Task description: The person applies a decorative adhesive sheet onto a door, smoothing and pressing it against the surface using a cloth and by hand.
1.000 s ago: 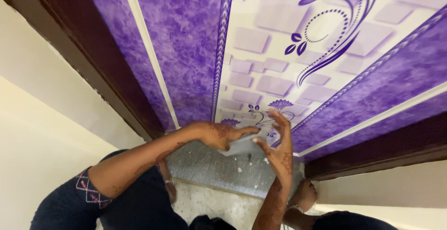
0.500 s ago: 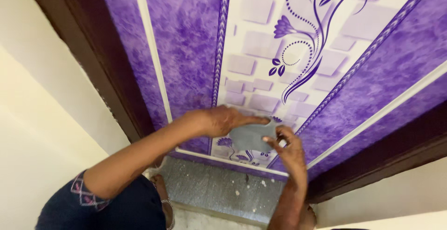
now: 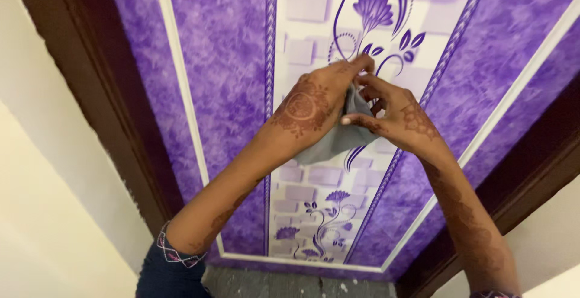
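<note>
Purple door panel [image 3: 223,62] fills the view, dark brown frame [image 3: 78,92] running down the 9 o'clock side and again at 4 o'clock, cream wall [image 3: 36,201] beyond it at 8 o'clock. White centre strip with the floral print [image 3: 374,8] runs 12 to 6. Both my arms reach up to the middle of that strip. Left hand [image 3: 311,108] lies back-up over the grey cloth [image 3: 335,141], fingers curled closed with the tips pinching its top edge. Right hand [image 3: 402,114] meets it from 3 o'clock, fingers [image 3: 362,120] bent in and gripping the same cloth, thumb tucked under the fold. Cloth sits bunched between both hands, against the centre strip, tail hanging toward 7 o'clock. My read: it's being regathered into a pad. To do that well, fold it flat, no loose tail, keep one firm grip before pressing back on the panel.
</note>
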